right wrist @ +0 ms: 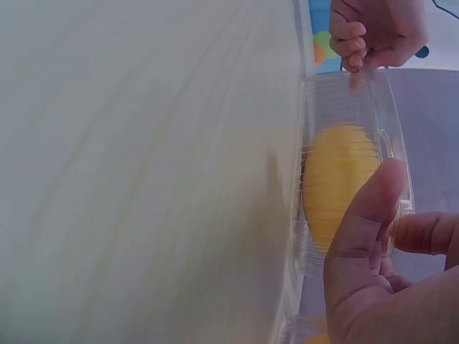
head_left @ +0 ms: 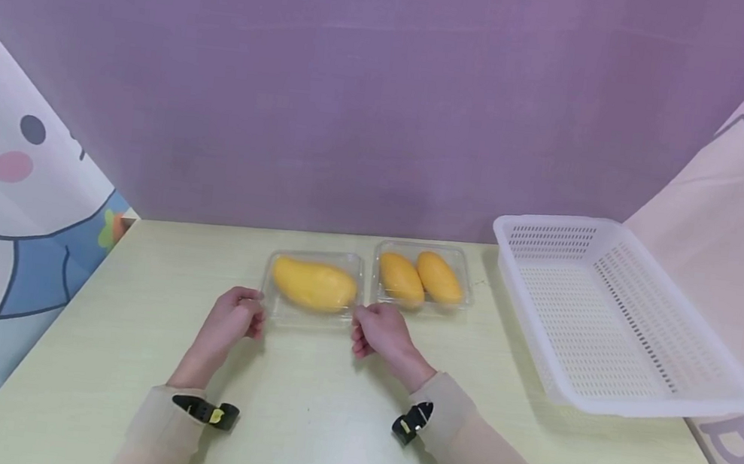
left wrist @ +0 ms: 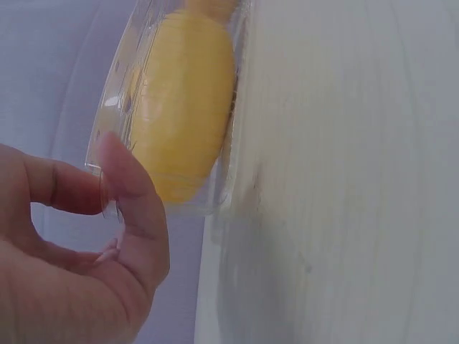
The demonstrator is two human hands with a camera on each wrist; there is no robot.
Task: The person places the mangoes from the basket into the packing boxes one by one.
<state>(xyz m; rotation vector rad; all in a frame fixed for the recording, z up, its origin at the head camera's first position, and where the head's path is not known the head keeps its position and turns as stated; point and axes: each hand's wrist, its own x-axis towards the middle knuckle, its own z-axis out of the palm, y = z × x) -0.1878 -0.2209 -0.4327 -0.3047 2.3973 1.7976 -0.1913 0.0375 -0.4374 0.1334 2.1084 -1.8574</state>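
Observation:
A clear plastic clamshell box point(head_left: 298, 318) stands on the table with one large yellow mango point(head_left: 314, 285) inside. At its left front corner, my left hand point(head_left: 235, 317) pinches the rim between thumb and finger. My right hand point(head_left: 387, 336) pinches the right front corner in the same way. In the left wrist view the thumb and forefinger meet on the plastic edge of the box point(left wrist: 204, 204). The right wrist view shows the mango point(right wrist: 341, 172) through the ribbed clear wall, with the right thumb partly in front of it.
Just right of the box stands a second clear box point(head_left: 469, 284) holding two smaller mangoes point(head_left: 439, 278). A white perforated basket point(head_left: 599, 403) sits at the table's right side. Behind the table point(head_left: 324, 424) hangs a purple cloth point(head_left: 357, 109).

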